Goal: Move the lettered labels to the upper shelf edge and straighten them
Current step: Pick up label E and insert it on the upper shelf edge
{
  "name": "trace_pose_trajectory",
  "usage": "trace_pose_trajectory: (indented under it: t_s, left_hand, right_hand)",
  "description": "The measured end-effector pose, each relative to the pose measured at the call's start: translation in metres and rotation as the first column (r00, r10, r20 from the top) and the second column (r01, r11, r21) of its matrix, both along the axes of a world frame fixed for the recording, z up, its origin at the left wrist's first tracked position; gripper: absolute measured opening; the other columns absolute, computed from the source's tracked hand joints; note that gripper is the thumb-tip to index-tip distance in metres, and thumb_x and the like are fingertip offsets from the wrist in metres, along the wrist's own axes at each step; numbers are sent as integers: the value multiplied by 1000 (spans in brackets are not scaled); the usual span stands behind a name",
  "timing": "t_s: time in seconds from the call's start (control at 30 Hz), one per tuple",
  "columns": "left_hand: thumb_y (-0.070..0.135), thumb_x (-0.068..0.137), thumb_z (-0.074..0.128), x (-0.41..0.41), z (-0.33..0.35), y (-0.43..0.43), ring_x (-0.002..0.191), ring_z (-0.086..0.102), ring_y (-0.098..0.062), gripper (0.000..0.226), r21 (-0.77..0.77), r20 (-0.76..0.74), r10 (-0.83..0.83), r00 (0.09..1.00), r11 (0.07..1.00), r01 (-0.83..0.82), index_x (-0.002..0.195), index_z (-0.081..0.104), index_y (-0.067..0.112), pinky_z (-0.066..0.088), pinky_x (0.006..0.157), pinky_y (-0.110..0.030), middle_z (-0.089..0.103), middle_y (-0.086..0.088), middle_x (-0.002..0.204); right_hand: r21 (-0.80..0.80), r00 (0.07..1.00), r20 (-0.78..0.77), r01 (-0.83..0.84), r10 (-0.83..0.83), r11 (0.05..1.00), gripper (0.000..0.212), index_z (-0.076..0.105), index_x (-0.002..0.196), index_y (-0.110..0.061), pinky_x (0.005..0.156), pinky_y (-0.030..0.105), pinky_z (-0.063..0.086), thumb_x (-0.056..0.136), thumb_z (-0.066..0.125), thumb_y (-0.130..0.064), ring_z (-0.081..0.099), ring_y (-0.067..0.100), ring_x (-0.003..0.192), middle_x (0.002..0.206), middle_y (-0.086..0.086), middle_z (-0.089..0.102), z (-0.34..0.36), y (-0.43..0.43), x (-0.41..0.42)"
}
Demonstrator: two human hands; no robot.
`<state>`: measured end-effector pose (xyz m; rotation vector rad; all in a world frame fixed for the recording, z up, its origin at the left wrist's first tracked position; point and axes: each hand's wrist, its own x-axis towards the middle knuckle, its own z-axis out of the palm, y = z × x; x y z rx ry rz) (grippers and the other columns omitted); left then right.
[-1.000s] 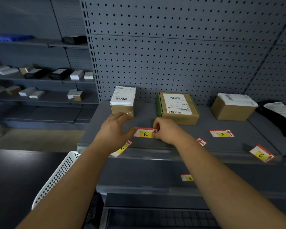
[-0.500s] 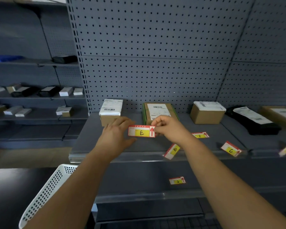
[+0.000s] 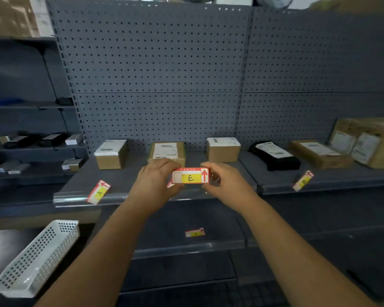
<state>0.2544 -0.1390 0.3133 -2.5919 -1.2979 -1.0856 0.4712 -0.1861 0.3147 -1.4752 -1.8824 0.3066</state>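
The red-and-yellow label marked E is held level in the air above the shelf's front edge. My left hand pinches its left end and my right hand pinches its right end. Label A lies tilted at the left of the clear edge strip. Another tilted label rests at the right on the neighbouring shelf. One more label lies on the lower shelf. My hands hide any labels behind them.
Several cardboard boxes and a black parcel stand at the back of the shelf against grey pegboard. A white perforated basket sits at the lower left. More shelves with small boxes are on the left.
Both hands lifted label E off the shelf surface and brought it toward me, above the front edge. The camera view tilted upward and shifted, so more pegboard shows.
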Motion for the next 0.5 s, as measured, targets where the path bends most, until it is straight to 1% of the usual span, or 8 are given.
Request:
trace_pose_trajectory:
  t_s: [0.1, 0.17, 0.2, 0.27, 0.33, 0.43, 0.5]
  left_hand:
    - [29, 73, 75, 50, -5, -30, 109, 52, -21, 44, 4, 17, -52, 998, 999, 52, 114, 61, 25, 41, 93, -40, 61, 4, 115]
    - [29, 74, 75, 87, -9, -48, 110, 51, -19, 45, -7, 12, -84, 996, 996, 84, 116, 59, 26, 41, 93, -39, 59, 5, 116]
    - [29, 74, 75, 106, -10, -56, 110, 50, -20, 46, -14, 11, -106, 994, 994, 106, 116, 60, 25, 41, 93, -39, 59, 4, 117]
    - [29, 73, 77, 143, -10, -68, 112, 50, -22, 47, -22, 30, -154, 988, 988, 155, 116, 61, 22, 42, 94, -42, 60, 2, 117]
    - [29, 73, 78, 180, -10, -74, 112, 51, -24, 48, -25, 38, -200, 979, 979, 201, 116, 62, 19, 42, 95, -43, 61, 0, 117]
    - [31, 73, 77, 237, -15, -79, 113, 51, -24, 49, -48, 37, -268, 963, 962, 269, 117, 61, 20, 42, 95, -44, 61, 0, 118]
    - [32, 74, 76, 275, -20, -82, 114, 49, -22, 48, -62, 32, -305, 952, 950, 307, 118, 60, 22, 42, 95, -43, 59, 1, 120]
  right_hand:
    - [51, 999, 2, 38, -39, 998, 50, 55, 130, -34, 88, 21, 46, 84, 69, -20, 54, 1, 98, 113, -15, 57, -6, -42, 47]
    - [45, 997, -10, 71, -71, 996, 47, 56, 128, -30, 87, 16, 44, 85, 69, -16, 54, 0, 96, 110, -14, 56, -9, -69, 78]
    - [42, 995, -20, 95, -94, 995, 47, 57, 129, -29, 87, 16, 44, 85, 69, -15, 54, 2, 97, 110, -12, 57, -9, -82, 94]
    - [50, 989, -32, 146, -144, 988, 48, 58, 128, -26, 89, 21, 47, 84, 70, -13, 57, 5, 97, 111, -7, 60, -11, -102, 129]
    - [48, 980, -49, 198, -195, 979, 47, 58, 127, -25, 89, 25, 49, 84, 71, -13, 59, 6, 95, 109, -6, 62, -14, -117, 165]
    - [36, 959, -97, 270, -266, 962, 47, 59, 128, -26, 89, 25, 50, 85, 70, -13, 60, 6, 96, 108, -7, 63, -17, -134, 218]
    - [32, 949, -128, 295, -289, 955, 45, 60, 126, -27, 89, 22, 50, 85, 68, -10, 61, 3, 97, 109, -9, 65, -20, -143, 251]
